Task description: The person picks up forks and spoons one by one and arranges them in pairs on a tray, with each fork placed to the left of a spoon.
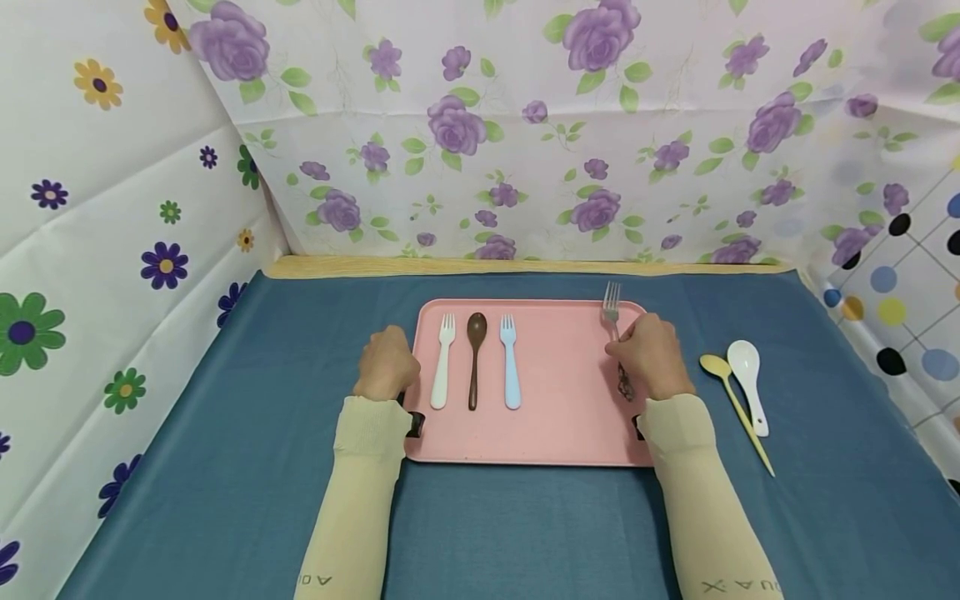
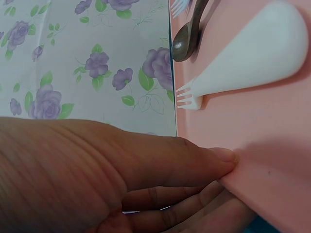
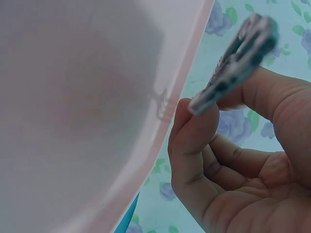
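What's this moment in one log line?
left grip: pinching pink tray edge; right grip: holding metal fork; on tray: white fork, brown spoon, blue fork; beside tray: yellow spoon, white spoon

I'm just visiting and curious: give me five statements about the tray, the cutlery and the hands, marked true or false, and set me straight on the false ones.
1. The right-hand grip holds a metal fork. True.
2. The left-hand grip holds a spoon. False: it pinches the edge of the pink tray.
3. The brown spoon lies between the white fork and the light blue fork. True.
4. The yellow spoon lies on the pink tray. False: it lies on the blue cloth, beside the white spoon.
5. The metal fork's tines point toward the person. False: they point away.
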{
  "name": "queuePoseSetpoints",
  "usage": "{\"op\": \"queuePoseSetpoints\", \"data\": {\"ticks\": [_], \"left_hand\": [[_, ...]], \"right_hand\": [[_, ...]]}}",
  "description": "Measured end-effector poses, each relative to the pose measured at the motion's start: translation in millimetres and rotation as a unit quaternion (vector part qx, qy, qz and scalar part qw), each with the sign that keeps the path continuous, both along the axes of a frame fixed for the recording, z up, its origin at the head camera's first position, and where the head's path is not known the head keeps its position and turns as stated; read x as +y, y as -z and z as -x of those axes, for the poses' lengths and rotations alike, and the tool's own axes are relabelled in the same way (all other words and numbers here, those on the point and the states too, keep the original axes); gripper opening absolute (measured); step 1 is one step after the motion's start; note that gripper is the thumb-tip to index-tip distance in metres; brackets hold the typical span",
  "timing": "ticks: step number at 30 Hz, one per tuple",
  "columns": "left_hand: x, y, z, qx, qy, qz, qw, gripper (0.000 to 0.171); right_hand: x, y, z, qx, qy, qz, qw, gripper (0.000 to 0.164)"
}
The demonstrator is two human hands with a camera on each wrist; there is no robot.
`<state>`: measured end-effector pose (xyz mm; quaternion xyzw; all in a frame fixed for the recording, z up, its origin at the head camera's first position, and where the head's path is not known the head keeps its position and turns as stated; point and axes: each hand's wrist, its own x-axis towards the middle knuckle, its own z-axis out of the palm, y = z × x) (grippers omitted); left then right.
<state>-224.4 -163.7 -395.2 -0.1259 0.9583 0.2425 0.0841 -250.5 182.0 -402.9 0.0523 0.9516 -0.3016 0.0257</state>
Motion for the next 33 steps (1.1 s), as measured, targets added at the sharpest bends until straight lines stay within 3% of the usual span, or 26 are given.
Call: {"op": "queuePoseSetpoints", "data": {"ticks": [21,33], "left_hand": [[0.3,-0.6,-0.1,-0.007,-0.010,-0.004,0.9999,0.021],[0.3,0.1,0.0,0.004,0.001,0.002,1.0000,0.012]], "right_hand": [[-11.2,2.5,-0.1,-0.007,0.010,0.011,1.000,0.018],[-18.3,5.5,0.9,0.000,0.001,0.018,1.000,0.015]]}}
